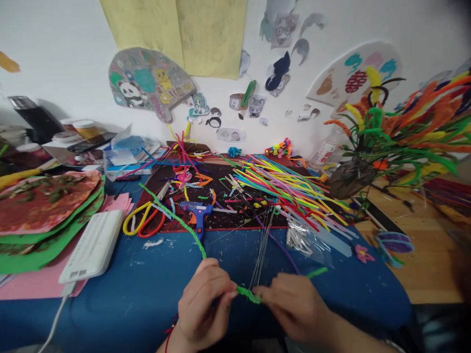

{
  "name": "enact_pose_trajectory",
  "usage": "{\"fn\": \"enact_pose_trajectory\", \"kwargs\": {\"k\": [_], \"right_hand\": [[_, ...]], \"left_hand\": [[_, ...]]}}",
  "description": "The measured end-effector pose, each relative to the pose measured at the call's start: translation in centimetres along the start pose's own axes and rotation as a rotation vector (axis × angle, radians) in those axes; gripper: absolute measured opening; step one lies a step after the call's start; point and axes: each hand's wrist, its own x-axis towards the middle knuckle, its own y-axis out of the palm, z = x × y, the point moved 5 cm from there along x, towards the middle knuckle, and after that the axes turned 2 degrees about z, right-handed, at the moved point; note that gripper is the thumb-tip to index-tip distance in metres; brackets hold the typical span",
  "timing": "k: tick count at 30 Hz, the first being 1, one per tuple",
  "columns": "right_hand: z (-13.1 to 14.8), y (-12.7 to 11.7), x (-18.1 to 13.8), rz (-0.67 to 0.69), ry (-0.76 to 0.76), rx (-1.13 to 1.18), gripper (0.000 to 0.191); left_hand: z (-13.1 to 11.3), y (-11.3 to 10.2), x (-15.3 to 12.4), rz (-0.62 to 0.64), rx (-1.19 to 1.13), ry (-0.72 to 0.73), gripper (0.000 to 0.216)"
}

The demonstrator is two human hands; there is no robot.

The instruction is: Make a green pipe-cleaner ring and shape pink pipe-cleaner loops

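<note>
Okay, my left hand (206,303) and right hand (298,301) pinch the green stem (248,293), one end toward 11 o'clock. Probably light, bendy; keep grips close.

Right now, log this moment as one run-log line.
left hand: gripping green pipe cleaner | right hand: pinching green pipe cleaner | ahead: glue gun, scissors | surface: blue table

Red 囍 (356,82) on white fan (335,73), bottle lettering (326,156) illegible
</note>
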Motion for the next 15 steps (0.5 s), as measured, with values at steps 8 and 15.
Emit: {"fn": "enact_pose_trajectory", "kwargs": {"k": [8, 15], "right_hand": [[-4.7, -5.1, 4.9, -0.071, 0.104, 0.038, 0.017], [2.4, -7.3, 4.4, -0.08, -0.169, -0.312, 0.024]], "left_hand": [[-0.1, 0.6, 0.2, 0.228, 0.104, 0.12, 0.015], [0.8, 0.8, 0.0, 0.193, 0.233, 0.082, 0.016]]}}
